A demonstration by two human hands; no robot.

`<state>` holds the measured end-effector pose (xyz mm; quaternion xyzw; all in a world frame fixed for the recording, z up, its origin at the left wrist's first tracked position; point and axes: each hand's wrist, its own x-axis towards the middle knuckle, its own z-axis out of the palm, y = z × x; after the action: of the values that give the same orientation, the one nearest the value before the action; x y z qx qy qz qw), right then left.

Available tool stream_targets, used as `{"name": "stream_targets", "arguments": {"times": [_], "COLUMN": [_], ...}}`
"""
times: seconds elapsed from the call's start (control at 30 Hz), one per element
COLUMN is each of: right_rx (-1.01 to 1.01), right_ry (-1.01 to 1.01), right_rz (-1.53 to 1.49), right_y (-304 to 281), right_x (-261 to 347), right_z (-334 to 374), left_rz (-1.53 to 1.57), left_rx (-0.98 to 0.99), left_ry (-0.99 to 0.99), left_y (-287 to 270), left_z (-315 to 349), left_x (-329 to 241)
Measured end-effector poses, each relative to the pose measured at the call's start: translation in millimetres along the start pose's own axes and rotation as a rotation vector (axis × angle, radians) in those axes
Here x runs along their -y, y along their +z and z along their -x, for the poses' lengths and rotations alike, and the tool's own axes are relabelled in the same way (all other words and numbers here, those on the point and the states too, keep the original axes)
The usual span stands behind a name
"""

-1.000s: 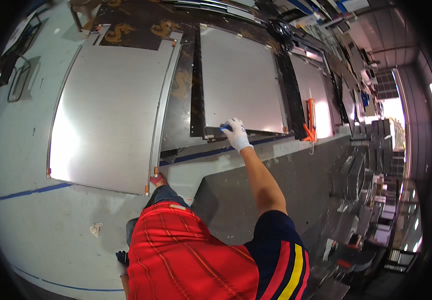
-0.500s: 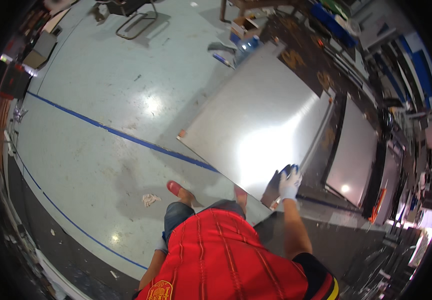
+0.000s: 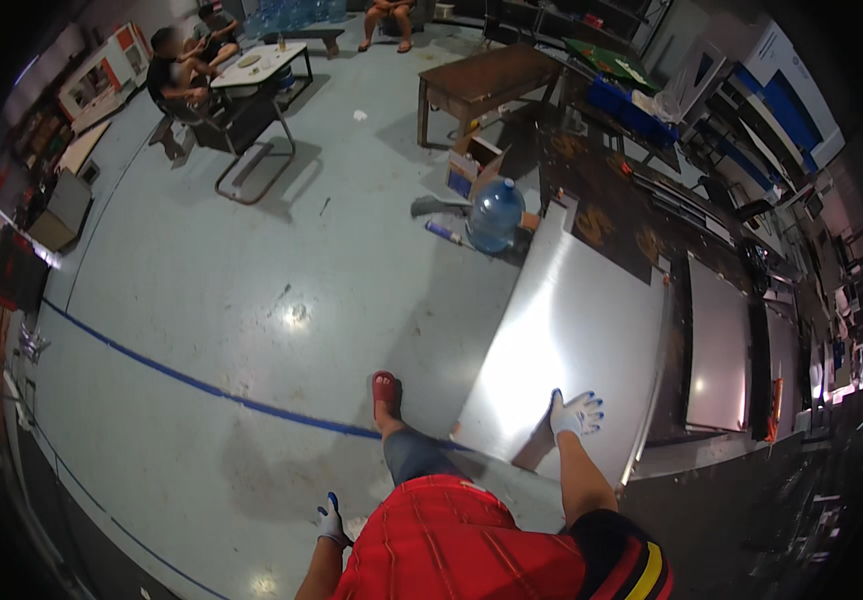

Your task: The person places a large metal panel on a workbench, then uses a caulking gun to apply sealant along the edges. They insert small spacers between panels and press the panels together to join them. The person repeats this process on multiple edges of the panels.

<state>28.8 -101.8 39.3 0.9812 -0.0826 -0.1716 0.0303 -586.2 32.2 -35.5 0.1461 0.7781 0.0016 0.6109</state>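
A large shiny metal sheet (image 3: 592,340) lies on my right, its near edge close to my body. Over its near part is my right hand (image 3: 578,414), in a white glove with blue fingertips. The fingers are spread and hold nothing; whether the palm touches the metal I cannot tell. My left hand (image 3: 332,524), gloved the same way, hangs low at my left side, away from the sheet. Its visible fingers are apart with nothing in them.
Beyond the sheet stand a big blue water bottle (image 3: 497,215), a cardboard box (image 3: 474,165) and a brown wooden table (image 3: 487,80). Another metal panel (image 3: 720,345) lies further right. A black chair (image 3: 237,135) and seated people (image 3: 180,70) are at the far left.
The sheet has turned and shifted right, off the floor area before me. My right hand has left its corner and spread over its face. My left hand has come into fuller view.
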Motion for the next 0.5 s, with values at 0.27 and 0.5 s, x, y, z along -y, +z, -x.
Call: {"name": "stream_targets", "arguments": {"times": [0.27, 0.5], "right_rx": [0.041, -0.209], "right_ry": [0.266, -0.539], "right_rz": [-0.247, -0.621], "right_y": [-38.4, -68.9], "right_x": [115.1, 410.2], "right_z": [-16.5, 10.4], "left_rz": [-0.486, -1.236], "left_rx": [-0.047, -0.024], "left_ry": [0.374, 0.852], "left_y": [-8.6, 2.9], "left_z": [-64.7, -115.9], "left_x": [-231.7, -395.0]}}
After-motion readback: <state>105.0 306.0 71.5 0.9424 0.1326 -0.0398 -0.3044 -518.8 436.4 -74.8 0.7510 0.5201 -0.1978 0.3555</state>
